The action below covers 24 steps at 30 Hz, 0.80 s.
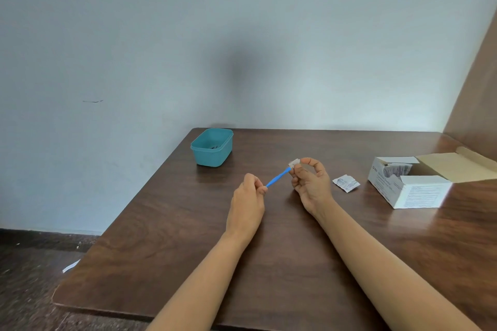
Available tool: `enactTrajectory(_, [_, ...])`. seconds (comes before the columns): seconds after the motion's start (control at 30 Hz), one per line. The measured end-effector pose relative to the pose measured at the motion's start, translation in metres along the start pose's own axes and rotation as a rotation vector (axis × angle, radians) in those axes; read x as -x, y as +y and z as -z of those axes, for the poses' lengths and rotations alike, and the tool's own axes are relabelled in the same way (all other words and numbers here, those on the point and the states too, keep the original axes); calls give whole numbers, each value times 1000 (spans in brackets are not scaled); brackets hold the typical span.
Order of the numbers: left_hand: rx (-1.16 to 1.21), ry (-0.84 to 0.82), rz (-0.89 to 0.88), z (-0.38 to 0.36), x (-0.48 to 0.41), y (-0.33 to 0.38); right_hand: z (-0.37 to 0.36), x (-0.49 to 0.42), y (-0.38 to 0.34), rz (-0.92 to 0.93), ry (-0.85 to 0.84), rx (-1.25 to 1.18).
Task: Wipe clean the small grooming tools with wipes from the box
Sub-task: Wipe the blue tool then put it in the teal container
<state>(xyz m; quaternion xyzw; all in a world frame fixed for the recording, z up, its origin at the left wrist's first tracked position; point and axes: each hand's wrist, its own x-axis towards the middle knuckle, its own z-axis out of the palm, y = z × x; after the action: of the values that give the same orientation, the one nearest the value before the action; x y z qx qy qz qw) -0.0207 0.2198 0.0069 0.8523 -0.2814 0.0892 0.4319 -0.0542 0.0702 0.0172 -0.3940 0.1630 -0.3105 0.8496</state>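
From your head camera, your left hand (248, 196) pinched the near end of the blue grooming tool (278, 177) between curled fingertips. Your right hand (312, 183), palm up, held a small white wipe (294, 162) against the tool's far tip, above the table (161, 250). The open wipe box (408, 191) sat to your right, its print too small to read, and an equally illegible torn sachet (346, 183) lay beside it.

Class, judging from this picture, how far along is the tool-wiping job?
Done: a wipe is out; its torn packet lies beside the open box. In hand: left hand holds the blue tool while right hand pinches the wipe on its tip. Left: dark items in the teal tub may need wiping.
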Motion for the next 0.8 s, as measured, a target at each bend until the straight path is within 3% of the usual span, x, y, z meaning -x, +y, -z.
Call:
enactTrajectory(0.2, [112, 71, 9, 6, -3, -2, 3, 8, 0, 56, -31, 60])
enactTrajectory(0.57, [29, 70, -17, 1, -11, -2, 2, 2, -4, -25, -39, 9])
enactTrajectory(0.8, [32, 44, -26, -2, -16, -5, 4, 0, -4, -46, -60, 104])
